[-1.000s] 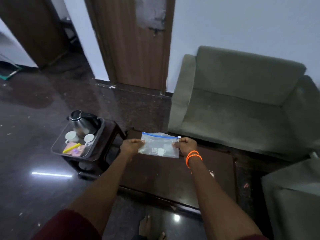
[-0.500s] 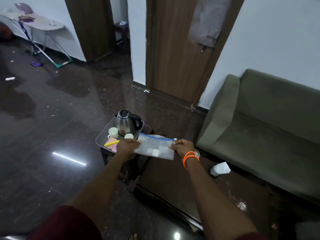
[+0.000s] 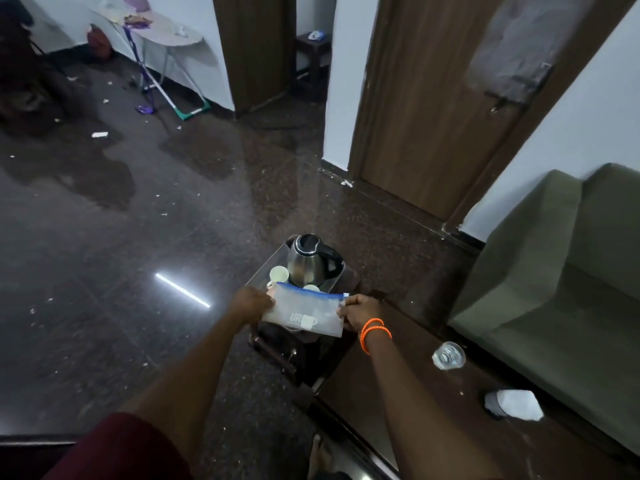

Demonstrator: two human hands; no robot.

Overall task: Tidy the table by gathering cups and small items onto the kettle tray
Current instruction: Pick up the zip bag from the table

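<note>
Nearest on the right, the dark counter (image 3: pixel 408 386) is carrying two loose things: one crumpled white wrapper (image 3: pixel 514 404) toward the near end and one clear glass (image 3: pixel 448 355) beyond it, the two lying apart.

Two hands are holding one clear zip bag (image 3: pixel 304 314) by its short ends. The left hand (image 3: pixel 250 304) is pinching the left end, fingers curled onto the plastic; the right hand (image 3: pixel 358 311), with two orange bands (image 3: pixel 374 331) on its wrist, is pinching the right end in the same grip. The bag's long axis is running left to right, dipping slightly toward the right, and its blue zip edge is facing away from the person. White lettering is showing on its face. It is hanging in the air over the near edge of the kettle tray (image 3: pixel 258 277).

Beyond the bag, the tray is holding one steel kettle (image 3: pixel 310 261) with its black handle to the right, and two white cups: one cup (image 3: pixel 278 274) just left of the kettle, a second cup (image 3: pixel 311 288) half hidden behind the zip edge.
</note>
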